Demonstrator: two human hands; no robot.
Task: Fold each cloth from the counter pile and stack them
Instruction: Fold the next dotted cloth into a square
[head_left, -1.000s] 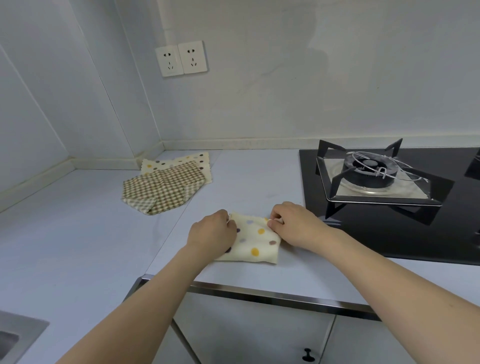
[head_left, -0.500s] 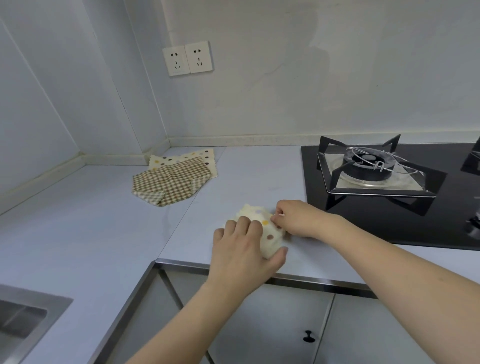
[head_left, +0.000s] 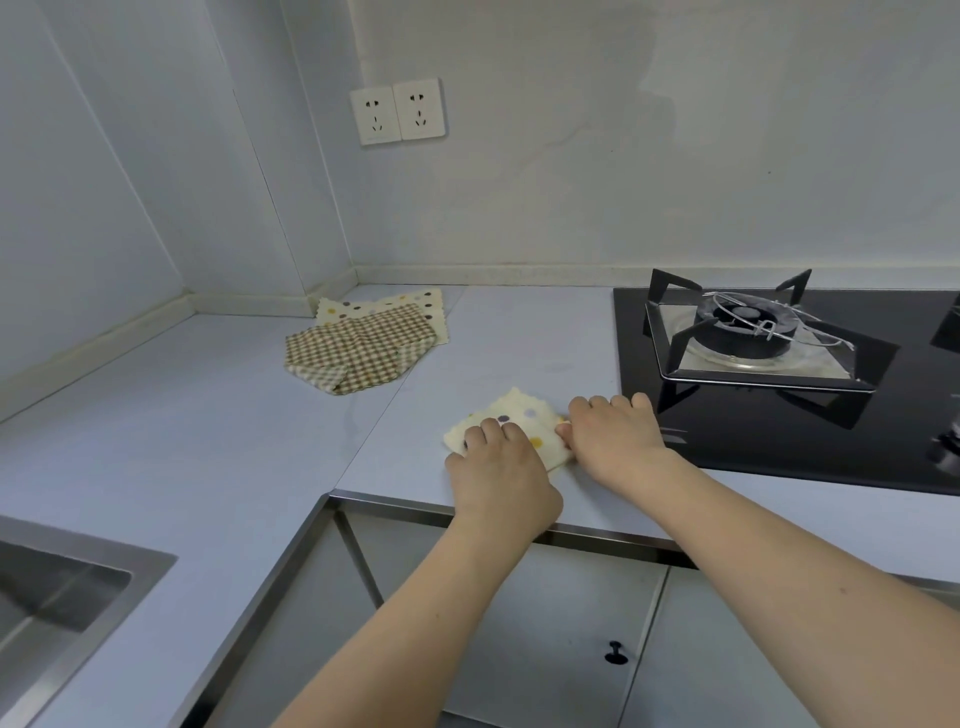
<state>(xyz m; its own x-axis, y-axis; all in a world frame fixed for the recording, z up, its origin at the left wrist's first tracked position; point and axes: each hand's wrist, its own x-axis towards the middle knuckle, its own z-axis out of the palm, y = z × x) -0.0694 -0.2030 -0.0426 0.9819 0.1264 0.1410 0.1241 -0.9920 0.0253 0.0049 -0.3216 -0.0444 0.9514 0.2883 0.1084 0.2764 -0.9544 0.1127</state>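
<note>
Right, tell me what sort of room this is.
Most likely a home kitchen: a gas hob is set into the counter, a steel sink sits at the near left, and cabinet doors run below.

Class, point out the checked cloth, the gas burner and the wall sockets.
checked cloth (head_left: 358, 356), head view, middle of its top face
gas burner (head_left: 744, 327), head view, dark burner ring
wall sockets (head_left: 397, 111), head view, join between both plates

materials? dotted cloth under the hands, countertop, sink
Dotted cloth: soft woven or microfibre fabric by the look, matte, with zigzag-cut edges, folded flat.
Countertop: pale smooth slab, likely stone or composite; faint sheen, a seam line across it.
Sink: brushed metal, probably stainless steel; grey, with soft reflections.
</note>
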